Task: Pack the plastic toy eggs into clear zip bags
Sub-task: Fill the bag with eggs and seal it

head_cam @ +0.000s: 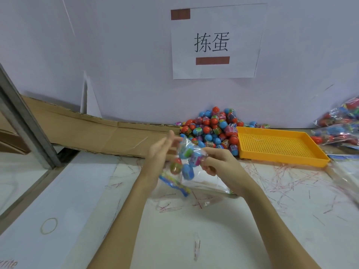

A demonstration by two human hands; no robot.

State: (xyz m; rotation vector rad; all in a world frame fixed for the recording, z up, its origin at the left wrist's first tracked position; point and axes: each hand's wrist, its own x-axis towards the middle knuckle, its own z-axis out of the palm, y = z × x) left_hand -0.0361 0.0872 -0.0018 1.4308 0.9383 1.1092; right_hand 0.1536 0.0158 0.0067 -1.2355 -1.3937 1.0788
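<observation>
Hands bagging eggs above table.
Right hand (217, 162) is pinching clear bag (186, 158) of eggs; left hand (161, 150) is touching it, fingers straight, narrow-spread.

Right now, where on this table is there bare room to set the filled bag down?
The yellow tray is empty. The white tabletop between the forearms is nearly bare, and so is the stretch left of the left hand, toward the rubber band. It is crowded at the egg pile by the wall, among the filled bags far right, and on the flat bags under the right hand.
</observation>
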